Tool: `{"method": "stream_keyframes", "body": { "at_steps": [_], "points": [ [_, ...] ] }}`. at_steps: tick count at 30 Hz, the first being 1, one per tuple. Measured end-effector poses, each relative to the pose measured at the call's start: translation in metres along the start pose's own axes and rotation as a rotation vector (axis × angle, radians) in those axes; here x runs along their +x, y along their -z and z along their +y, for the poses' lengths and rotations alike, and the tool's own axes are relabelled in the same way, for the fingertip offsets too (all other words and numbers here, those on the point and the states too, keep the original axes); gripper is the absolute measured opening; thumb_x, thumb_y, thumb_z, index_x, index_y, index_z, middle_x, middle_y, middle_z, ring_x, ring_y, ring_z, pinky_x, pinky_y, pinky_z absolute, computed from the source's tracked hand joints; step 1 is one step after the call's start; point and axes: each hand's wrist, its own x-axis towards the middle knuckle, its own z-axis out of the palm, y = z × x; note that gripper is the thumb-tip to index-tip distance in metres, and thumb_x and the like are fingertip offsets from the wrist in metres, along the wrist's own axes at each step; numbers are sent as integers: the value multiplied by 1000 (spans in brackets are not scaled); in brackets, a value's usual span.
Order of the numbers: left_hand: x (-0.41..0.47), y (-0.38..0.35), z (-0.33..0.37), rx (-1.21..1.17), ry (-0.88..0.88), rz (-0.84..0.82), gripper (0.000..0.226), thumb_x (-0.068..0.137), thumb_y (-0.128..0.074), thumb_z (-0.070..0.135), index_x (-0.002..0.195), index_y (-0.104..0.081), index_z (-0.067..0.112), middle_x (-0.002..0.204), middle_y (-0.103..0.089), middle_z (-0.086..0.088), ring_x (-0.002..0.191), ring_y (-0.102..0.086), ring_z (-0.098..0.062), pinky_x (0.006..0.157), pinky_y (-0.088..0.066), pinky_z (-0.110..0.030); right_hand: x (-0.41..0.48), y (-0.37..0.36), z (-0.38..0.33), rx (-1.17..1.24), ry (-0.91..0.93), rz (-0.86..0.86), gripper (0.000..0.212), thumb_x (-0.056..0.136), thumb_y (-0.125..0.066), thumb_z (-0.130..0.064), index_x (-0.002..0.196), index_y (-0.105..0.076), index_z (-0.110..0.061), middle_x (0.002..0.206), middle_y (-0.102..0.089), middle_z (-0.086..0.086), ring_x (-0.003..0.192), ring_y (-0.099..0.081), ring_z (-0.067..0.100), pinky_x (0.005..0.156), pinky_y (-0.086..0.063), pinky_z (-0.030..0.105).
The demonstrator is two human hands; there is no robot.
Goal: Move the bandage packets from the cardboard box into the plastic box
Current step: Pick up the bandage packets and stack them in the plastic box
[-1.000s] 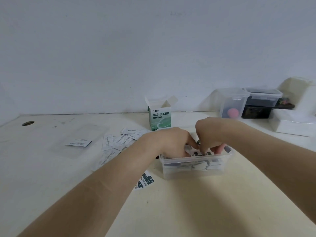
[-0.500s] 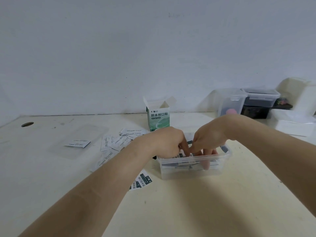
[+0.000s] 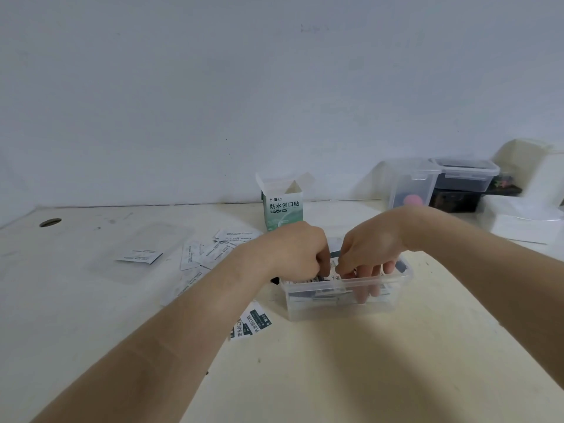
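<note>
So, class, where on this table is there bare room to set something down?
Bare table in front of the plastic box, and far left by the hole. Crowded: loose packets left of that box, containers far right.

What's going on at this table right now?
A person's left hand and right hand meet over the small clear plastic box, both apparently pinching a bandage packet. The green-and-white cardboard box stands open behind it. Other white packets lie scattered on the cream table.
</note>
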Motion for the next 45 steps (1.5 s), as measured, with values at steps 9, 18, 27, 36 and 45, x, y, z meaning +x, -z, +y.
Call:
{"method": "stream_keyframes", "body": {
  "at_steps": [9, 18, 27, 36, 45],
  "points": [
    [-12, 7, 8, -41, 18, 50, 44, 85, -44, 0, 102, -77, 23, 67, -64, 20, 51, -51, 11, 53, -37, -4, 7, 0, 3, 91, 82, 274, 26, 95, -43, -17, 78, -62, -11, 85, -75, 2, 71, -70, 14, 60, -43, 22],
    [-79, 25, -43, -313, 194, 444, 34, 81, -54, 6, 75, -75, 31, 79, -72, 14, 60, -56, 3, 56, -40, -8, -3, -3, -42, 275, 393, 538, 18, 95, -53, -18, 88, -67, -10, 78, -76, 2, 66, -69, 11, 53, -44, 13],
    [-153, -3, -77, 62, 457, -393, 83, 62, -74, 69, 129, -38, 38, 119, -39, 9, 110, -50, -14, 96, -46, -37, 16, -59, -140, -36, 410, 620, 24, 93, -56, -28, 107, -63, -9, 106, -67, 6, 96, -64, 22, 76, -51, 30],
    [-155, -12, -100, -23, 496, -207, 64, 68, -83, 44, 119, -47, 31, 100, -50, 8, 91, -51, -13, 74, -42, -25, 64, -86, -156, -154, 281, 608, 60, 89, -56, -16, 142, -28, -20, 117, -54, 11, 108, -55, 32, 71, -38, 33],
    [-147, -5, -140, -407, 504, 64, 40, 79, -71, 54, 59, -60, 21, 56, -40, 4, 53, -38, -15, 54, -28, -25, 77, -72, -144, 140, 339, 462, 73, 80, -71, -20, 141, -32, -27, 117, -52, 2, 96, -58, 20, 72, -51, 30]
  ]
}}
